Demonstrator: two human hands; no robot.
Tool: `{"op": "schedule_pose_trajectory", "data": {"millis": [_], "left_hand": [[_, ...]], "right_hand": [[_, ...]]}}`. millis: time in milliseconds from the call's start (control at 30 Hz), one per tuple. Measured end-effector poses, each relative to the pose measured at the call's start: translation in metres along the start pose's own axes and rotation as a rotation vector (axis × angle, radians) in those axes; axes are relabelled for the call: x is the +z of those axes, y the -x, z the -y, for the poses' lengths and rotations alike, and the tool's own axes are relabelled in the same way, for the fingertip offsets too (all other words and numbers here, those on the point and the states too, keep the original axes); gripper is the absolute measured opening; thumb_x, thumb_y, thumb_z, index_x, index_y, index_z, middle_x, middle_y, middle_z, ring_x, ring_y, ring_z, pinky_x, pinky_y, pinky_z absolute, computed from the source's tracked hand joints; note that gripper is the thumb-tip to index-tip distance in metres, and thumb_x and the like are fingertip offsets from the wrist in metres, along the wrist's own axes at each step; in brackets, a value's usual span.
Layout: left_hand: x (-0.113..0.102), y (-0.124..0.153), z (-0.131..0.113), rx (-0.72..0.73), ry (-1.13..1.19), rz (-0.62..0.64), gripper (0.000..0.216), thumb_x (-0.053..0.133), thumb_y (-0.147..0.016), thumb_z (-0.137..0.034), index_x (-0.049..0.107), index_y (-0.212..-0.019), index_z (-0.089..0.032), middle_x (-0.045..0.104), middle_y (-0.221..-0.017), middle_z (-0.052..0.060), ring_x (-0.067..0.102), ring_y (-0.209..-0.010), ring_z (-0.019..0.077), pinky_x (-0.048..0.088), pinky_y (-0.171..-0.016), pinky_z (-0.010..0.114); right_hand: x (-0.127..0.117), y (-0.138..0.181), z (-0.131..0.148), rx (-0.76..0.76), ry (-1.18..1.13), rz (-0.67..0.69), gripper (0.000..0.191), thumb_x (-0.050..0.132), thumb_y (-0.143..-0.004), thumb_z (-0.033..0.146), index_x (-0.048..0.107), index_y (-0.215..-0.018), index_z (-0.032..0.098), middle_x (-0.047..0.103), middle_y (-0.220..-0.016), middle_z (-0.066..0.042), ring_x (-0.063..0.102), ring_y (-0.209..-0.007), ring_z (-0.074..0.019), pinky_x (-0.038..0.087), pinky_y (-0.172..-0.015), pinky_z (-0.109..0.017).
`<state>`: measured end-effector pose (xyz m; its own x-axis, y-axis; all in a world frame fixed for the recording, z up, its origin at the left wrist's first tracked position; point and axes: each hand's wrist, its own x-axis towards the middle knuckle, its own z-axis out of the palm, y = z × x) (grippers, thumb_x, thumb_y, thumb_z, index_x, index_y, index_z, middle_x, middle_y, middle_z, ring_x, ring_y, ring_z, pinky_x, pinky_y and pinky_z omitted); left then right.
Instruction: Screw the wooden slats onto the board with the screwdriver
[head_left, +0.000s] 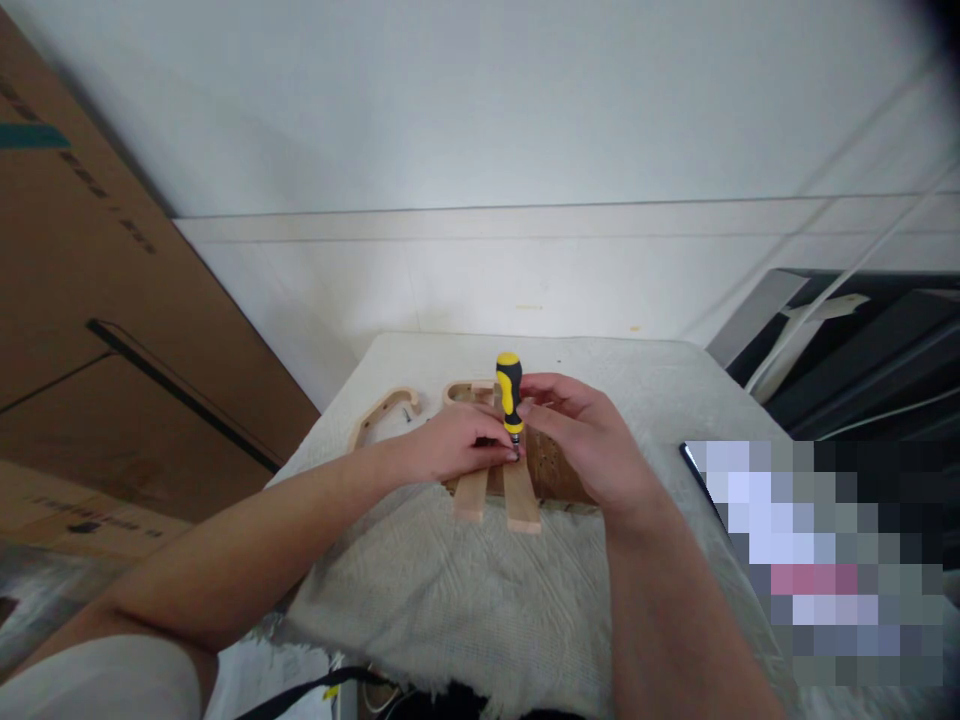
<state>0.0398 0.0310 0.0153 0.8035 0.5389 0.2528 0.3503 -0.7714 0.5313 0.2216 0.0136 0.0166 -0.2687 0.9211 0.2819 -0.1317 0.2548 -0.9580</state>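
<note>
Likely screw-driving: right hand (pixel 600 442) lightly grips stubby yellow-black screwdriver (pixel 509 386); left hand (pixel 454 440) at its tip, hold unclear; turning needs steady pressure.

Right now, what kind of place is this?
Probably a little workshop corner: there's a screwdriver, some wood strips, and a table by a wall.

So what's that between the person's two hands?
In the head view, a yellow-and-black screwdriver is between the left hand and the right hand, pointing down toward a wooden strip.
</note>
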Motion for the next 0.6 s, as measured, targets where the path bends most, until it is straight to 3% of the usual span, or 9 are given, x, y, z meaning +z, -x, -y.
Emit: {"op": "schedule_pose_trajectory", "data": {"millis": [167,267,367,467,600], "left_hand": [[0.0,-0.0001,-0.0004,-0.006,-0.007,0.001,0.014,0.059,-0.089,-0.022,0.071,-0.087,-0.014,0.071,-0.09,0.007,0.064,-0.083,0.0133,0.046,-0.076,0.022],[-0.0001,-0.0003,0.0004,-0.009,0.009,0.004,0.014,0.059,-0.089,-0.022,0.071,-0.088,-0.015,0.071,-0.091,0.007,0.064,-0.084,0.0133,0.046,-0.077,0.022],[-0.0003,-0.0001,0.0004,-0.032,0.004,0.019,0.014,0.059,-0.089,-0.022,0.07,-0.088,-0.015,0.071,-0.091,0.006,0.064,-0.086,0.0138,0.046,-0.079,0.023],[-0.0003,0.0004,-0.0004,-0.037,0.004,0.017,0.015,0.058,-0.09,-0.023,0.07,-0.087,-0.014,0.071,-0.09,0.007,0.064,-0.084,0.0138,0.046,-0.078,0.023],[-0.0002,0.0007,-0.001,-0.032,0.01,0.01,0.016,0.057,-0.09,-0.023,0.069,-0.086,-0.014,0.071,-0.088,0.006,0.064,-0.082,0.0129,0.045,-0.075,0.022]], "right_hand": [[-0.0001,0.0002,0.0006,-0.032,0.02,0.046,0.031,0.056,-0.077,0.02,0.066,-0.106,0.025,0.066,-0.096,0.0,0.057,-0.092,-0.0187,0.041,-0.086,-0.036],[0.001,-0.0002,0.0001,-0.024,0.061,0.05,0.024,0.055,-0.079,0.024,0.066,-0.1,0.023,0.065,-0.099,-0.002,0.056,-0.095,-0.0199,0.04,-0.088,-0.037],[0.0013,0.0,-0.0017,-0.004,0.106,0.022,0.016,0.059,-0.079,0.031,0.063,-0.092,0.021,0.064,-0.091,-0.003,0.057,-0.086,-0.0188,0.043,-0.08,-0.036],[0.0007,0.0002,-0.004,0.028,0.14,-0.023,0.022,0.068,-0.076,0.037,0.057,-0.087,0.022,0.06,-0.08,0.0,0.055,-0.074,-0.0158,0.044,-0.071,-0.033],[0.0003,0.0001,-0.0033,0.042,0.11,-0.041,0.027,0.073,-0.072,0.039,0.056,-0.086,0.022,0.061,-0.081,0.001,0.056,-0.073,-0.0153,0.045,-0.07,-0.031]]}}
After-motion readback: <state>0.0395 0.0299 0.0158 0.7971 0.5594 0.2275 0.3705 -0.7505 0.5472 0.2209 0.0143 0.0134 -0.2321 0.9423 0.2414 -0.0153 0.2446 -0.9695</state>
